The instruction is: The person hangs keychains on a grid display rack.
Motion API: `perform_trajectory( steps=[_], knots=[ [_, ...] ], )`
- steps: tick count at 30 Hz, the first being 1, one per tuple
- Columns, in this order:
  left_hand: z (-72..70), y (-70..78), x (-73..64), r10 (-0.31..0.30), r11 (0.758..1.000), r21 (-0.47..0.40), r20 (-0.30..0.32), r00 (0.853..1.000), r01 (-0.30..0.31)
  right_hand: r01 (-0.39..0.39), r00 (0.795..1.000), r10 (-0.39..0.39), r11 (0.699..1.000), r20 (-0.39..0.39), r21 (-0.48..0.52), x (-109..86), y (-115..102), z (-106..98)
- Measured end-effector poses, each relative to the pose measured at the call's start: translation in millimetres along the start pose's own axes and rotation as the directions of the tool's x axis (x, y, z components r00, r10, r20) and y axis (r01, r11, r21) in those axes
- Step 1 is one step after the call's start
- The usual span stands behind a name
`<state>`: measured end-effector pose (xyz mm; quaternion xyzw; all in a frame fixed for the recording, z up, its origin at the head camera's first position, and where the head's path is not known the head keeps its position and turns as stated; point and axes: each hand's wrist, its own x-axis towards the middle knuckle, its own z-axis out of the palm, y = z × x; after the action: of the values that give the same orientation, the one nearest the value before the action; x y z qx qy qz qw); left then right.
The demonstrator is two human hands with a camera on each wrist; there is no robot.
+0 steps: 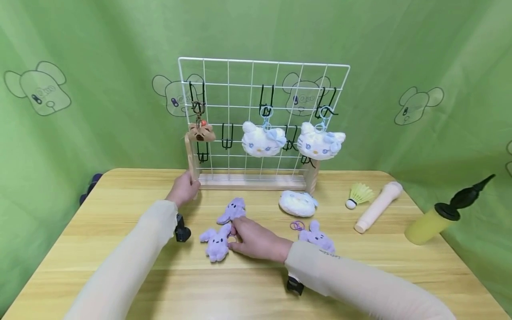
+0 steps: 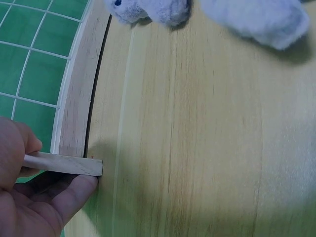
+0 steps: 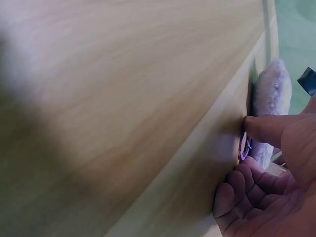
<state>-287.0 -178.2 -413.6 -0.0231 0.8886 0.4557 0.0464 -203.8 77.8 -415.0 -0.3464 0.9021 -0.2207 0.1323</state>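
Observation:
My left hand grips the wooden side foot of a white wire grid rack. On the table, my right hand has thumb and fingertip at either side of a small purple key ring, pinching it. The ring is beside a purple plush bunny keychain, which lies flat. Behind it lies another purple plush bunny, close to the right fingers. Two white plush cat keychains with blue bows and a brown plush keychain hang from the rack's black hooks.
A third purple bunny with purple rings lies by the right wrist, below a white plush. Farther right are a yellow shuttlecock, a pale cylindrical stick and a yellow bottle with black nozzle.

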Motion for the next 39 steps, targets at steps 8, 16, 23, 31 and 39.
perform_trajectory(
  steps=[8, 16, 23, 31, 39],
  knots=[
    [-1.2, -0.4, 1.1, 0.009, 1.0, 0.025, -0.003, 1.0, -0.009, 0.043, 0.998, -0.048, 0.988, 0.031, 0.15, -0.8, 4.0, -5.8],
    [-0.2, 0.1, -0.1, 0.014, 1.0, 0.027, -0.003, 1.0, -0.014, 0.081, 0.996, -0.085, 0.973, 0.012, 0.218, -4.5, 15.7, -11.4],
    [-1.8, 1.2, -2.0, 0.006, 1.0, 0.024, 0.0, 1.0, -0.006, 0.095, 0.995, -0.092, 0.95, -0.023, 0.297, -8.7, 19.9, -14.5],
    [-2.4, 2.5, -1.6, -0.001, 1.0, 0.014, 0.002, 1.0, 0.001, 0.121, 0.99, -0.079, 0.901, -0.117, 0.417, -10.9, 14.3, -29.6],
    [-0.8, 1.1, -0.5, 0.0, 1.0, 0.017, 0.005, 1.0, 0.0, 0.162, 0.979, -0.069, 0.835, -0.192, 0.525, -9.6, 11.9, -39.6]
  ],
)
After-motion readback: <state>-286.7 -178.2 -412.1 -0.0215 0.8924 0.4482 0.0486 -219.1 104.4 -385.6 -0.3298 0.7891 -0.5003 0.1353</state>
